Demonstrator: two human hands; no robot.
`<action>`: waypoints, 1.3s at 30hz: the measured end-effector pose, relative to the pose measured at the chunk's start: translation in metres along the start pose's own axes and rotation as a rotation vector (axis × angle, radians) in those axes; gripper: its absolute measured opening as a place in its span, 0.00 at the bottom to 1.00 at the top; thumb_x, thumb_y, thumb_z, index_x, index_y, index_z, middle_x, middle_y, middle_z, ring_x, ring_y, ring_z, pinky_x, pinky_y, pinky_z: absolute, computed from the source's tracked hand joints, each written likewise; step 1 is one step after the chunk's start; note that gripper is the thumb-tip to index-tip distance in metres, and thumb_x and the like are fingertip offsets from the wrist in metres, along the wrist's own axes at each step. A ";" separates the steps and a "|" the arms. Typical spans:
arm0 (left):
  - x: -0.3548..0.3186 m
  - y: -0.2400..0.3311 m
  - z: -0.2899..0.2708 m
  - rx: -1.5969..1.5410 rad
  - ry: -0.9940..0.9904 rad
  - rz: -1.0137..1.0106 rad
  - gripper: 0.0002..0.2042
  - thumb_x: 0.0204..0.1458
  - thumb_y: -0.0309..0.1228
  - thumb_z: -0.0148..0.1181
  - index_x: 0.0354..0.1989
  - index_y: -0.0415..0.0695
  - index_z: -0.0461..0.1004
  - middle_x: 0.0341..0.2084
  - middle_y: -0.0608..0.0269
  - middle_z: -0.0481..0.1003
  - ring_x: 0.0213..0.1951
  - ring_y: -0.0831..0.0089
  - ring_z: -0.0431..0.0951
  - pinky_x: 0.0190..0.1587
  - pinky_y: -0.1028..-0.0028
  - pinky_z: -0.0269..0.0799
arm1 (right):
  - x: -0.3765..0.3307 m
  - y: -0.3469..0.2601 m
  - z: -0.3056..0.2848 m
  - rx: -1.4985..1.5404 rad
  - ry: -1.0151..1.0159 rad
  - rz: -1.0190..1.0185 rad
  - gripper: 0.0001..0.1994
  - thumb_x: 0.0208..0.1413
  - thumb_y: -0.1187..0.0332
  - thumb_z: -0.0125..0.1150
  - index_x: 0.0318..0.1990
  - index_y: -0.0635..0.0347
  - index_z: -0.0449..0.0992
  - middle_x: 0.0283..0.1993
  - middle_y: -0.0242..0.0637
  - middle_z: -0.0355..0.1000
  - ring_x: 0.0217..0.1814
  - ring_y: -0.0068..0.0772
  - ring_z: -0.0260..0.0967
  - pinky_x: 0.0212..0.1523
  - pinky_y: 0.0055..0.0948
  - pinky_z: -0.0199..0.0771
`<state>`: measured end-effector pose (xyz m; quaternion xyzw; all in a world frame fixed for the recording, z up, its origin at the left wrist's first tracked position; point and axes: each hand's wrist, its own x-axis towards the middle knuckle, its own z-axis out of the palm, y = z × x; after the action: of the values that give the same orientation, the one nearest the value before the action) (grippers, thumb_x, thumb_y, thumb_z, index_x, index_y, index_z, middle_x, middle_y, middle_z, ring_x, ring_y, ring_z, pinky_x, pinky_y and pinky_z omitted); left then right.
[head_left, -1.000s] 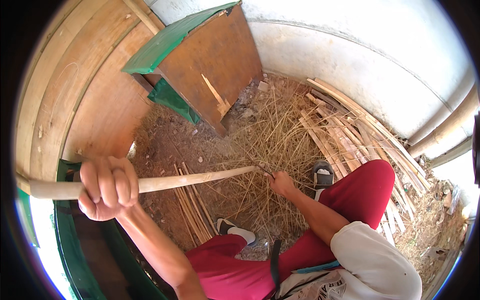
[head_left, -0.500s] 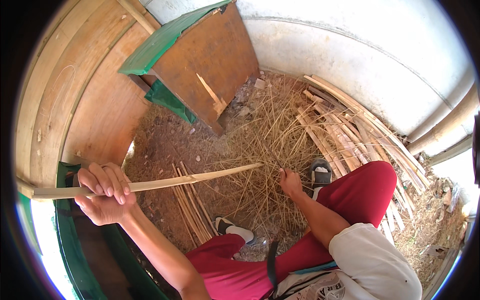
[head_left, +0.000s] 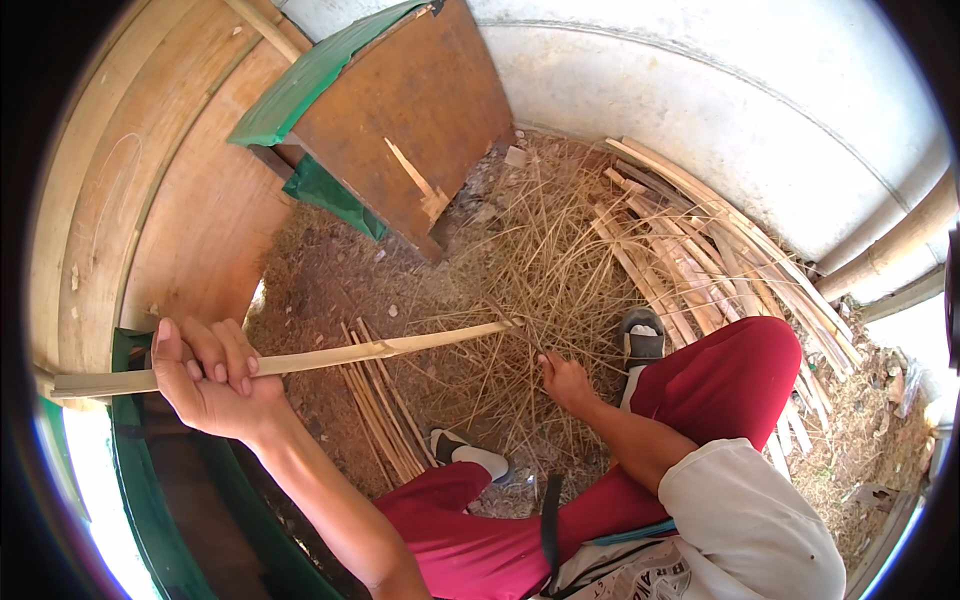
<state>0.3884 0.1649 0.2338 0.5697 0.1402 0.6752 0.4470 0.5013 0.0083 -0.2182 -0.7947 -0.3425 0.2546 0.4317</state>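
Our left hand [head_left: 215, 385] is closed around the long bamboo strip [head_left: 330, 357], which lies level above the ground, its far tip over the straw heap [head_left: 540, 270]. Right of that strip, our right hand [head_left: 565, 380] rests half-open in the straw, gripping nothing clearly. If our grip loosens, the strip's split tip could swing and scratch those fingers.
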 end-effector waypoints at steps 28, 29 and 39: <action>0.005 -0.004 -0.032 0.046 0.134 -0.003 0.17 0.58 0.33 0.49 0.18 0.50 0.54 0.10 0.72 0.49 0.08 0.83 0.47 0.12 0.78 0.41 | 0.017 -0.020 0.014 -0.214 -0.037 -0.117 0.20 0.68 0.56 0.46 0.38 0.68 0.75 0.11 0.47 0.67 0.12 0.49 0.66 0.16 0.44 0.70; 0.006 -0.005 -0.031 0.069 0.152 0.008 0.17 0.58 0.33 0.49 0.18 0.50 0.54 0.10 0.72 0.49 0.08 0.82 0.47 0.12 0.77 0.41 | 0.019 -0.020 0.013 -0.217 -0.058 -0.102 0.21 0.68 0.56 0.46 0.37 0.67 0.76 0.11 0.47 0.67 0.12 0.49 0.66 0.17 0.44 0.70; 0.009 -0.014 -0.003 0.185 0.224 0.048 0.17 0.58 0.31 0.47 0.16 0.49 0.54 0.11 0.71 0.49 0.09 0.83 0.46 0.13 0.78 0.42 | 0.018 -0.060 -0.011 -0.144 -0.143 0.072 0.22 0.69 0.55 0.46 0.43 0.68 0.77 0.17 0.50 0.71 0.21 0.53 0.74 0.25 0.50 0.73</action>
<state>0.3923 0.1811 0.2286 0.5328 0.2371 0.7292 0.3581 0.5010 0.0401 -0.1635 -0.8152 -0.3612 0.3005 0.3386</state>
